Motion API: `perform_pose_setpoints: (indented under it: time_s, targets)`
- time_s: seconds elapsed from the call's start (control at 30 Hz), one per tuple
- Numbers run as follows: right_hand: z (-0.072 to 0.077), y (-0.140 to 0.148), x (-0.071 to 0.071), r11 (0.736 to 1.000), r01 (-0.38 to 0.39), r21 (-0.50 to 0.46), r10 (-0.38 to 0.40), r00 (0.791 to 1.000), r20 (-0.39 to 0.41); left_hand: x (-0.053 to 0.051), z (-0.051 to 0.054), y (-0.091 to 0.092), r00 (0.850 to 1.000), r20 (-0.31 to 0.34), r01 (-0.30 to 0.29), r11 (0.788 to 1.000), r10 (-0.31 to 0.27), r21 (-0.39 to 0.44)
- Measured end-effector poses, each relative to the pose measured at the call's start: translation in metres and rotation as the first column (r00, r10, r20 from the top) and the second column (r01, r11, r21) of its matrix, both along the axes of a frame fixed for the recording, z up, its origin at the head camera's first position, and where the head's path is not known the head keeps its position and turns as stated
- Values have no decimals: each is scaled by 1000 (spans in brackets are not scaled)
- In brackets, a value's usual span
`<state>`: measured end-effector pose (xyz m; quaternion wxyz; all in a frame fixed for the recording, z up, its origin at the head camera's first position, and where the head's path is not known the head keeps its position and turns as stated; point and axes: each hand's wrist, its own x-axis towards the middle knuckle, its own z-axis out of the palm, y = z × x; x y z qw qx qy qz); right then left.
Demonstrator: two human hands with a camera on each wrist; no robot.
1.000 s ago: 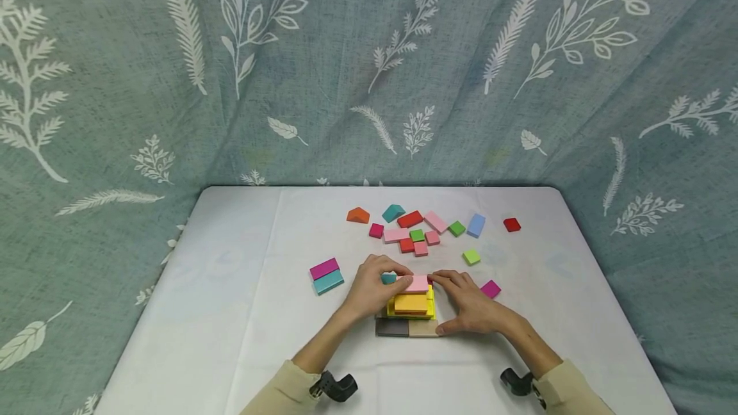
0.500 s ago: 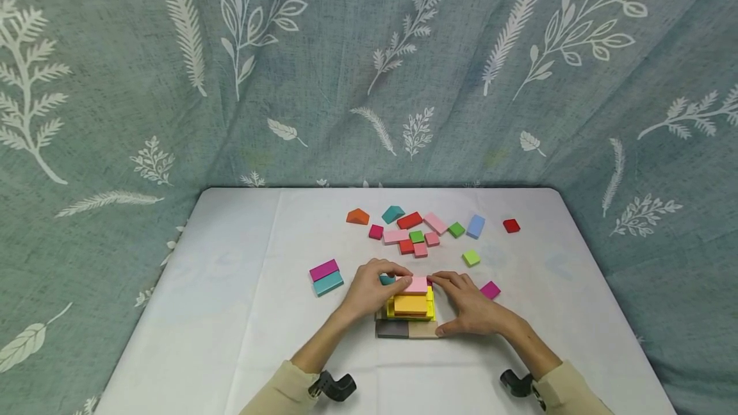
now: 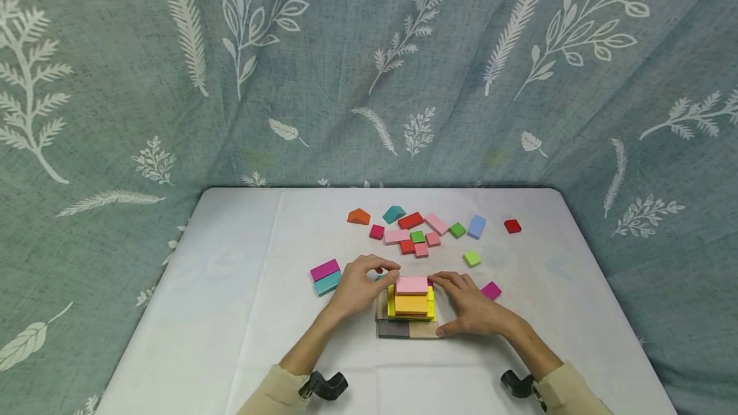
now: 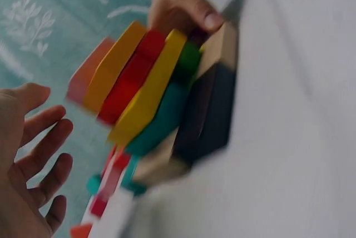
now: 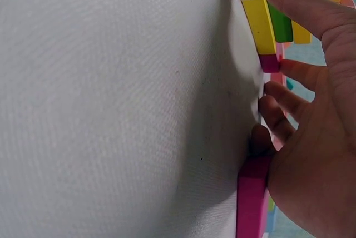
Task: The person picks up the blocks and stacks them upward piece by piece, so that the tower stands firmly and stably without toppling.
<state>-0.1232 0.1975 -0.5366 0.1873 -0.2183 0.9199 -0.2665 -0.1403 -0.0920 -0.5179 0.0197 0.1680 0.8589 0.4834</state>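
Body notes, own person. I wore long sleeves of a plain pale beige cloth: the left sleeve (image 3: 275, 392) and the right sleeve (image 3: 573, 392) looked alike, softly creased, each ending short of the wrist and leaving the rest of the forearm bare. At each cuff I carried a matt black fitting, the left wrist fitting (image 3: 328, 386) and the right wrist fitting (image 3: 517, 383), each a stubby, bent piece with a rounded end. Each joined a narrow dark mount at the sleeve's edge, its details too small to read. My left fingers (image 4: 47, 146) and right fingers (image 5: 286, 98) were bare. My right thumbnail (image 4: 212, 21) looked short, with a rounded edge.
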Motion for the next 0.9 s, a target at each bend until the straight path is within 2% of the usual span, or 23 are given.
perform_pose_setpoints:
  time_s: [0.13,0.2,0.3,0.37,0.43,0.5,0.63,0.8,0.9]
  targets:
    - [-1,1,0,1000,1,-1,-1,1000,0,-6,-5,-30,994,-50,-94,995,93,-33]
    - [-1,1,1,1000,2,-8,-2,1000,1,-9,-9,-48,982,-90,-177,979,169,-96]
    - [-1,1,2,1000,4,-15,-4,1000,2,-11,-15,-75,952,-117,-301,931,281,-207]
    - [-1,1,3,1000,6,-14,-6,1000,4,-11,-21,-91,936,-121,-351,893,329,-281]
    - [-2,2,3,1000,6,-14,-6,1000,4,-10,-26,-104,929,-116,-369,869,350,-331]
    - [-2,2,3,1000,4,-15,-4,1000,4,-9,-33,-113,927,-112,-374,854,358,-361]
    - [-2,1,2,1000,3,-6,-3,1000,4,-9,-42,-121,928,-116,-373,863,355,-342]
    - [1,0,1,1000,8,2,-8,1000,-1,-11,-45,-120,924,-153,-380,873,349,-304]
    - [2,0,0,1000,5,5,-5,1000,-1,-11,-45,-118,925,-146,-378,880,350,-288]
